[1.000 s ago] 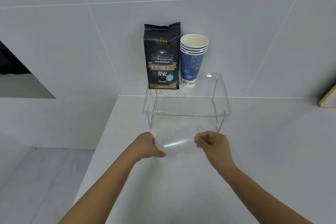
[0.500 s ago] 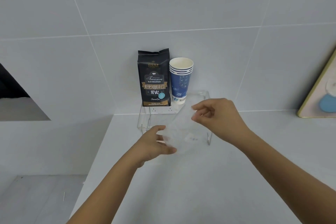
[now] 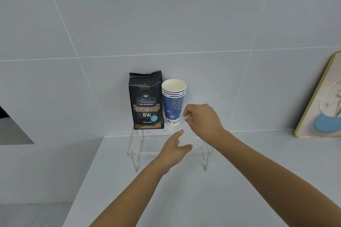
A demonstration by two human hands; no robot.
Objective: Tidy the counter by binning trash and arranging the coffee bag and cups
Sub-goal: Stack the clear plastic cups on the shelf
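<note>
Clear shelf riser [image 3: 134, 145] far centre, against wall. Coffee bag [image 3: 146, 101] and paper cup stack [image 3: 173, 103] fill its left half. Left hand [image 3: 173, 150], right hand [image 3: 203, 118] and clear cup [image 3: 186, 134] crowd the right half. Near counter [image 3: 184, 199] gives open approach. Framed picture [image 3: 321, 97] blocks far right.

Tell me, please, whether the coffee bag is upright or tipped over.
Upright: the coffee bag stands on its base on the clear shelf, label level, beside the cup stack.
</note>
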